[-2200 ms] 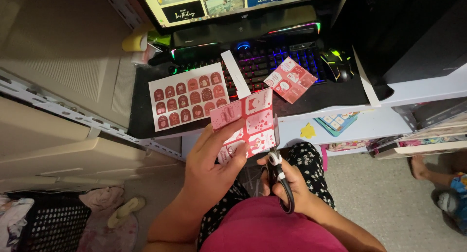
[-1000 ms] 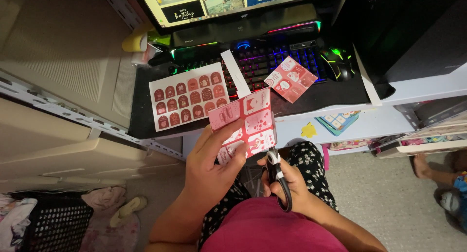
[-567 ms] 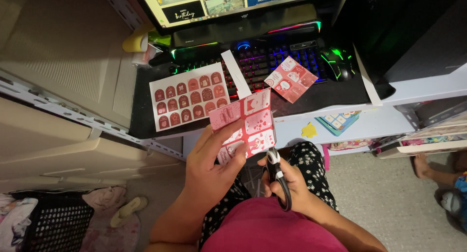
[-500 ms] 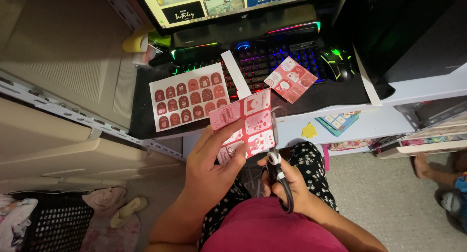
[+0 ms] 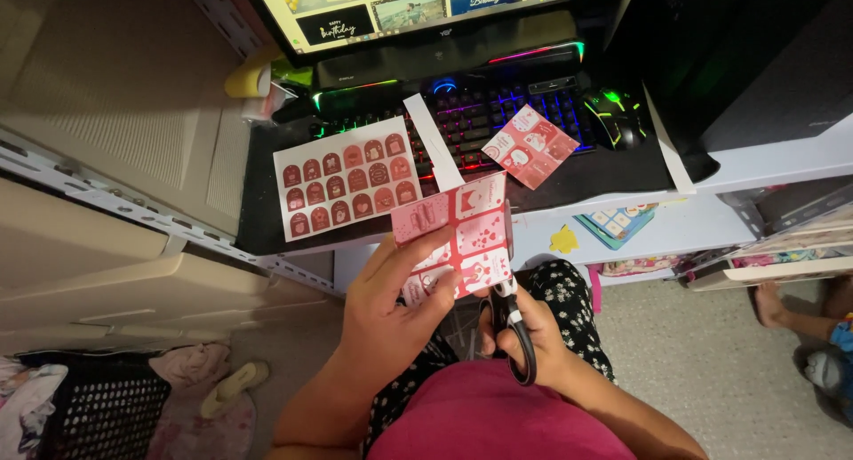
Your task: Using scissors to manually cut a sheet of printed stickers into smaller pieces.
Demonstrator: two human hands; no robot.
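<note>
- Basket point(image 5: 107, 411) of black mesh sits at the lower left on the floor, with pale cloth point(image 5: 182, 364) draped over its rim; what lies deeper inside cannot be made out.
- Pink sheet point(image 5: 455, 233) of printed squares, red, pink and white with small hearts, is held up over the lap, just below the worktop point(image 5: 622, 171) edge.
- Left hand point(image 5: 391, 296) grips the sheet from its lower left side, thumb on the front.
- Right hand point(image 5: 533, 340) is clenched through the black handles of the scissors point(image 5: 508, 322), whose blades meet the bottom edge of the sheet.
- On the worktop lie a white sheet of dark red labels point(image 5: 346, 186), a narrow white strip point(image 5: 433, 142) and a smaller pink piece point(image 5: 530, 146), the last two resting on the backlit keyboard point(image 5: 462, 113).
- A black mouse point(image 5: 613, 118) sits just right of the keyboard.
</note>
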